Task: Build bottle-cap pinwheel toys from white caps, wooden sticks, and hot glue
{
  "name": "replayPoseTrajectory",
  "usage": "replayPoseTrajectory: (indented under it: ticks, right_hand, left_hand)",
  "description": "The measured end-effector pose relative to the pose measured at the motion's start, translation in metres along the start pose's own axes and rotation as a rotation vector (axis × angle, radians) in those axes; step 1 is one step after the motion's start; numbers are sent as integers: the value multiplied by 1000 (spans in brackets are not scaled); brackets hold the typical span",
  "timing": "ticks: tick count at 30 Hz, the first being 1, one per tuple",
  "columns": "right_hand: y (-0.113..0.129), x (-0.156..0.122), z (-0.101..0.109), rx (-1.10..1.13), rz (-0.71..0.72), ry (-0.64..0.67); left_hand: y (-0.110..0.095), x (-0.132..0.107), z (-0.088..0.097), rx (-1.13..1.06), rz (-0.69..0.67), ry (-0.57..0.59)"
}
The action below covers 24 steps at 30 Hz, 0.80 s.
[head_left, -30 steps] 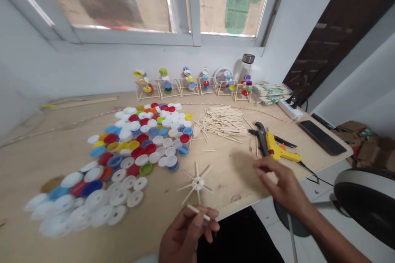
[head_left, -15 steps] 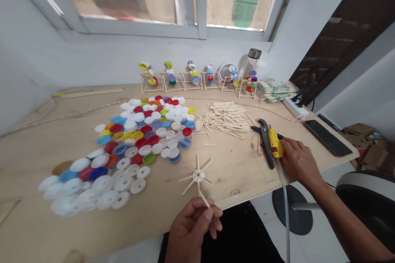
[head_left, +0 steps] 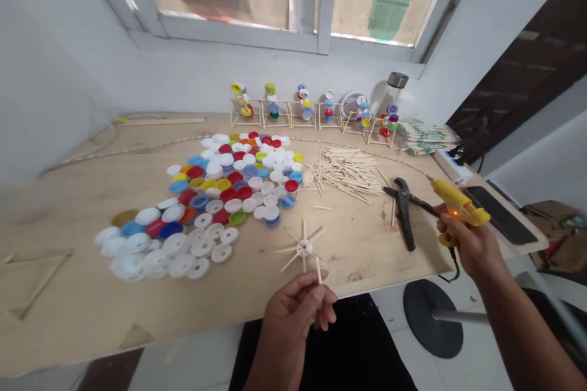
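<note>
My left hand (head_left: 296, 308) is closed in a pinch on a short wooden stick (head_left: 318, 270) held upright near the table's front edge. Just beyond it lies a white cap with sticks fanning out like spokes (head_left: 303, 248). My right hand (head_left: 468, 243) grips a yellow glue gun (head_left: 456, 203), lifted above the table's right end with its nozzle pointing up and left. Black pliers (head_left: 405, 212) lie on the table left of the gun.
A spread of coloured and white bottle caps (head_left: 220, 195) covers the middle of the wooden table (head_left: 82, 293). A pile of sticks (head_left: 348, 170) lies behind the pliers. Small stick-and-cap models (head_left: 316, 110), a phone (head_left: 502, 215) and a power strip (head_left: 452, 165) sit toward the back and right.
My right hand reached to the glue gun lying by the pliers, took hold of it and lifted it off the table. My left hand turned its stick more upright.
</note>
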State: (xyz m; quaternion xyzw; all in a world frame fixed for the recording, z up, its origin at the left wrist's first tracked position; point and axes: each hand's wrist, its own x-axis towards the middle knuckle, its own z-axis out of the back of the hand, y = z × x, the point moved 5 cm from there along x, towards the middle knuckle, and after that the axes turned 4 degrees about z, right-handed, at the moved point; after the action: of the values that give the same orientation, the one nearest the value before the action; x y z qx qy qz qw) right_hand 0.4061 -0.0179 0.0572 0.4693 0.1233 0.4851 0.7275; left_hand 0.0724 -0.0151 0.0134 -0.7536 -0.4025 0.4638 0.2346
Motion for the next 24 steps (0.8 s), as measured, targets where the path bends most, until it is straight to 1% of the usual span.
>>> replayPoseTrajectory:
  ticks: [3, 5, 7, 8, 10, 11, 13, 18, 22, 24]
  right_hand:
    - [22, -21, -29, 305, -124, 155]
    - [41, -43, -49, 380, -165, 343]
    - [64, -66, -66, 399, -143, 563]
    - [75, -77, -72, 392, -100, 663]
    - [93, -93, -81, 355, 1, 789]
    - [100, -98, -83, 324, 48, 810]
    - [105, -103, -86, 249, 112, 797]
    - [106, -108, -88, 94, 173, 716]
    - [115, -110, -88, 27, 282, 708]
    - [118, -110, -88, -14, 334, 681]
  left_hand:
    - [2, -1, -1, -6, 17, 6]
    - [1, -3, 1, -8, 18, 0]
    - [0, -4, 3, -14, 12, -9]
    - [-1, -5, 4, -17, 9, -13]
    - [-2, -6, 7, -15, 7, -15]
    - [-3, -6, 9, -12, 4, -16]
    - [-4, -6, 12, 0, -6, -17]
    - [-5, -3, 18, 50, -54, -23]
    - [-6, -1, 21, 79, -83, -40]
    - [-7, -1, 23, 96, -91, -45]
